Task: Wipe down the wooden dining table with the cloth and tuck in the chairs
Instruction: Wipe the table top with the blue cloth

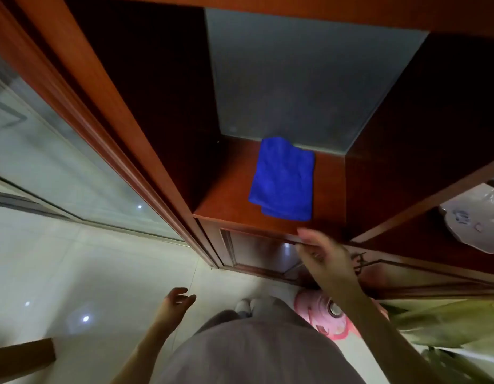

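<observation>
A folded blue cloth [283, 178] lies on the shelf of a red-brown wooden cabinet [229, 200], near the shelf's front edge. My right hand [322, 254] is raised just below and in front of that edge, a short way under the cloth, with its fingers relaxed and holding nothing. My left hand [176, 302] hangs low over the pale tiled floor, fingers loosely curled and empty. The dining table and chairs are out of view.
A glass sliding door [60, 162] runs along the left. A white patterned dish [478, 217] sits in the cabinet's right compartment. A pink object [323, 317] stands on the floor by my feet. A wooden corner [21, 356] shows at the bottom left.
</observation>
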